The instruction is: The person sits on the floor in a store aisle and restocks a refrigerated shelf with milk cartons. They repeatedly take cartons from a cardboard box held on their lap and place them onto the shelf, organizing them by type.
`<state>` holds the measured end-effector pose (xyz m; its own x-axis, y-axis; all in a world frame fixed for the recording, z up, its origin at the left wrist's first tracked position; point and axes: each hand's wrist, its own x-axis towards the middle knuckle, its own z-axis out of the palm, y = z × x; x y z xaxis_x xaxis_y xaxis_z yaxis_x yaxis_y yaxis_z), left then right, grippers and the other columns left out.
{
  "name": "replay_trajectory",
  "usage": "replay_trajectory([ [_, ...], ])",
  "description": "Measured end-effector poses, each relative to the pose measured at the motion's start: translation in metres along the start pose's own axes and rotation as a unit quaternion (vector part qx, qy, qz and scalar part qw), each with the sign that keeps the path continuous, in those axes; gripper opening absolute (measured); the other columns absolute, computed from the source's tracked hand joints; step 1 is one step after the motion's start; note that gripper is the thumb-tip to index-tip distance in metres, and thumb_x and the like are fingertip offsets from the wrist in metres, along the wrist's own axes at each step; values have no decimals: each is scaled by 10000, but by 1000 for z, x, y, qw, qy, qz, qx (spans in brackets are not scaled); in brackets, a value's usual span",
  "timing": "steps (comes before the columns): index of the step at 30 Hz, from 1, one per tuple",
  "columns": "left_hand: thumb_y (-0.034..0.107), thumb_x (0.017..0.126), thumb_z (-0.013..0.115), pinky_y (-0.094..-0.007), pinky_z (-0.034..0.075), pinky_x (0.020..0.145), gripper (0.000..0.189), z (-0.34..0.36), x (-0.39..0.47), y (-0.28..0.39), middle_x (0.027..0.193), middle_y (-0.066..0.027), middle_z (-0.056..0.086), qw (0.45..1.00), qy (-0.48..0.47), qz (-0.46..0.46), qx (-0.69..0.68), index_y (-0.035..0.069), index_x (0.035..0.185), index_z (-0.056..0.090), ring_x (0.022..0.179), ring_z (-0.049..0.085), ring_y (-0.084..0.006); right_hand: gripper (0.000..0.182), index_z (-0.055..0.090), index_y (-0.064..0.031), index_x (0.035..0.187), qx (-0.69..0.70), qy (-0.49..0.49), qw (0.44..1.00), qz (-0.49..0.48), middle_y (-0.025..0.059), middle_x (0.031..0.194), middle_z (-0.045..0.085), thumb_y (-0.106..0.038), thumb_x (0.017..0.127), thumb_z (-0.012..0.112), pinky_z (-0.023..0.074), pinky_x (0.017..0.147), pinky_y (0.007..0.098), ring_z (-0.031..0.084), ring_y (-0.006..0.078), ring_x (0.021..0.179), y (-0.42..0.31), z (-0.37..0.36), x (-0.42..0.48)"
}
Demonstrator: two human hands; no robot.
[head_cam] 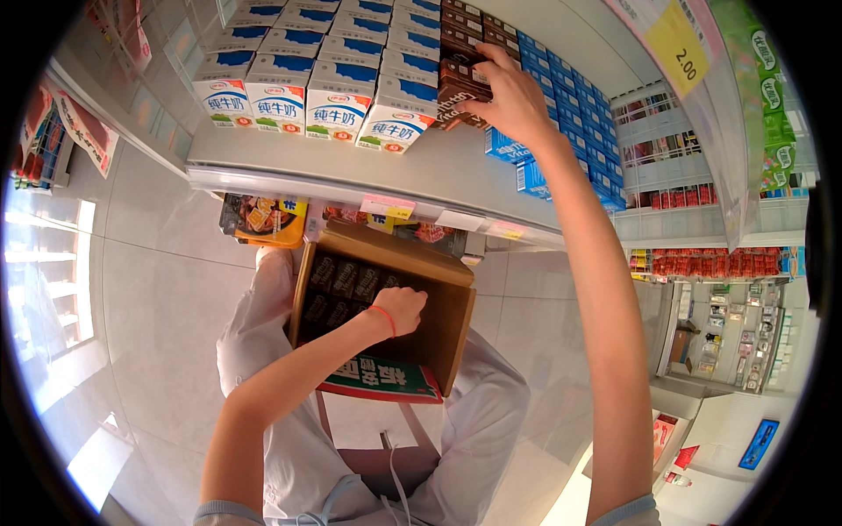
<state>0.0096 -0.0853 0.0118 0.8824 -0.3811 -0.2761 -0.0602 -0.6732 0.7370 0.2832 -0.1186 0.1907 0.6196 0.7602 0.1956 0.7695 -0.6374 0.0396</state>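
My right hand [516, 98] is over the shelf, with thumb and fingers around a brown drink carton [459, 84] at the front of a brown row. My left hand [400, 310], a red cord at its wrist, reaches into an open cardboard box [460, 329] with its fingers curled. Whether it holds anything is hidden. Brown cartons [342, 279] stand packed in the left part of the box, while bare cardboard shows on its right. The box rests between my knees, below the shelf edge.
White milk cartons [342, 92] fill the shelf left of the brown row; blue cartons [572, 98] stand to its right, some tipped at the front. A price strip [460, 220] lines the shelf edge. Packaged food [263, 217] sits underneath. Another shelf edge [697, 85] juts at upper right.
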Motion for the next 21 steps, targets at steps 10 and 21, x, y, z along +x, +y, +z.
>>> replay_trajectory([
  [10, 150, 756, 526, -435, 496, 656, 114, 1, -1, 0, 771, -148, 617, 1000, -7, 16, 16, 50, 801, 557, 750, 609, -337, 547, 589, 23, 1009, 18, 18, 1000, -4, 65, 1266, 467, -295, 605, 775, 494, 757, 343, 594, 270, 937, 1, -1, 3],
  [21, 136, 753, 544, -426, 501, 661, 143, -7, -6, 2, 799, -147, 614, 998, -23, 19, 59, 26, 842, 554, 765, 612, -325, 698, 505, -22, 1136, -69, 128, 989, -38, 90, 1227, 473, -259, 554, 809, 439, 865, 360, 506, 251, 1089, -8, 20, -5],
])
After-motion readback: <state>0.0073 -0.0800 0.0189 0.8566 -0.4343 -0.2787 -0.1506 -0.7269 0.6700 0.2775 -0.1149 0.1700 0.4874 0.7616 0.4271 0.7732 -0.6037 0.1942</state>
